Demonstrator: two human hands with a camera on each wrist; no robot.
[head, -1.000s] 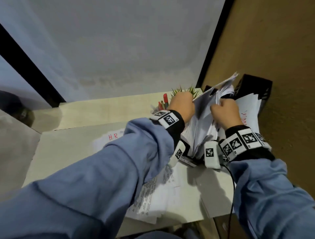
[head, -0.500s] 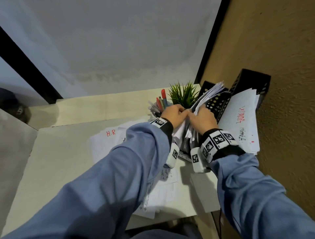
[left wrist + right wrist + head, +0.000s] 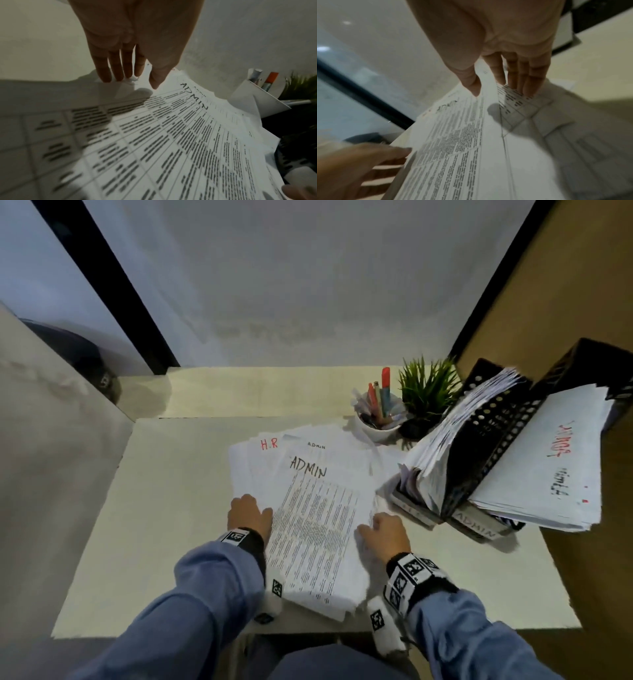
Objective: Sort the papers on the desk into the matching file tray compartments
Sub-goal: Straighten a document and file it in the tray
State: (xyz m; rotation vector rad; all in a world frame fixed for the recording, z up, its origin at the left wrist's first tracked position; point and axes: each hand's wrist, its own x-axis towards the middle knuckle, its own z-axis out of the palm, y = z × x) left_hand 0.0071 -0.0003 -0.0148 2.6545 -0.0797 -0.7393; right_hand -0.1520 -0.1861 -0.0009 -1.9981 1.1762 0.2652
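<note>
A loose stack of printed papers (image 3: 318, 525) lies mid-desk; its top sheet is handwritten "ADMIN", and a sheet marked "H.R" (image 3: 269, 445) pokes out behind. My left hand (image 3: 250, 515) rests at the stack's left edge with straight fingers (image 3: 109, 70) touching the lower sheets. My right hand (image 3: 383, 529) rests at the right edge, thumb (image 3: 474, 86) on the top sheet and fingers on the sheets beside it. The black file tray (image 3: 493, 446) stands at the right, one compartment packed with papers (image 3: 445, 446), another holding sheets with red writing (image 3: 548, 467).
A white cup of pens (image 3: 378, 419) and a small green plant (image 3: 428, 392) stand behind the stack, left of the tray. The pale desk (image 3: 171, 508) ends at a wall behind and a brown panel on the right. A tray label reads "ADMIN" (image 3: 476, 523).
Both hands have left the papers in the tray's compartment and come back and down to the desk. They now rest on either side of the loose stack.
</note>
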